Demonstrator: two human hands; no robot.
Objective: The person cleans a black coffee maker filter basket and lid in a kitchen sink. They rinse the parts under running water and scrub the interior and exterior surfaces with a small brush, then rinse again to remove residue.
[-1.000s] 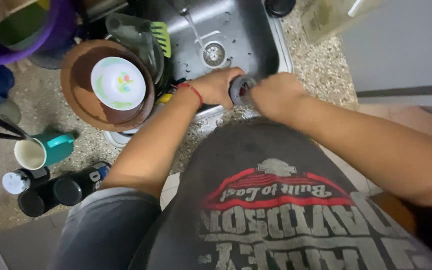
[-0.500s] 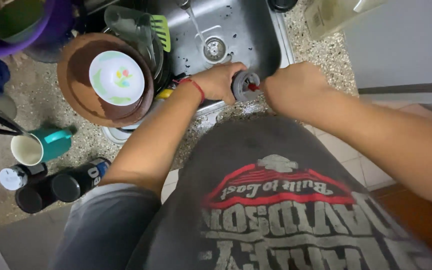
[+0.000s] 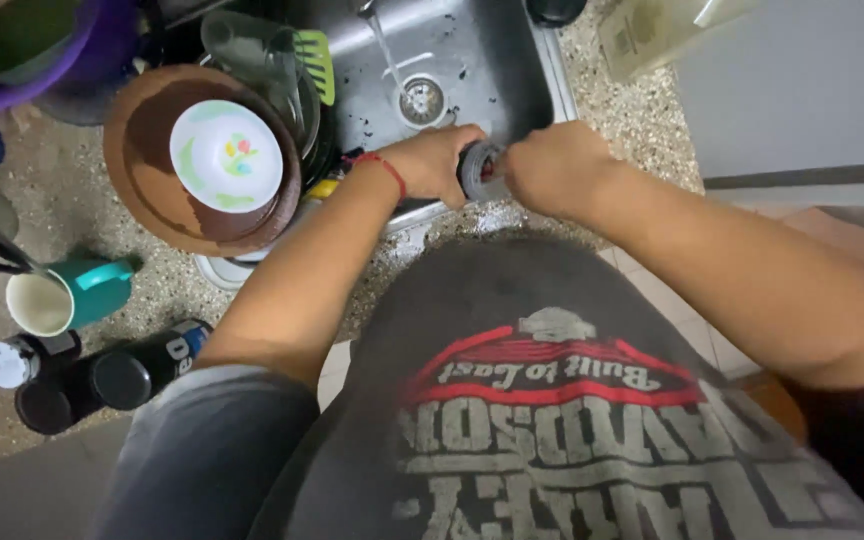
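Both my hands meet over the front edge of the steel sink [image 3: 497, 50]. My left hand [image 3: 430, 162], with a red band at the wrist, grips a small round grey object [image 3: 478, 170] from the left. My right hand [image 3: 552, 165] is closed in a fist against the object's right side and hides that side. A thin stream of water falls from the tap onto the drain [image 3: 420, 98] just behind the hands.
Left of the sink stand stacked brown plates [image 3: 142, 190] with a white bowl [image 3: 227, 155] on top, a glass [image 3: 242, 45] and a green spatula [image 3: 317, 62]. A teal mug [image 3: 72, 295] and dark bottles [image 3: 132, 375] are on the speckled counter. A pale packet [image 3: 652, 30] lies at the right.
The round grey object has turned; its face with a red centre no longer shows. My right hand has closed in against it. Both hands stay at the sink's front edge.
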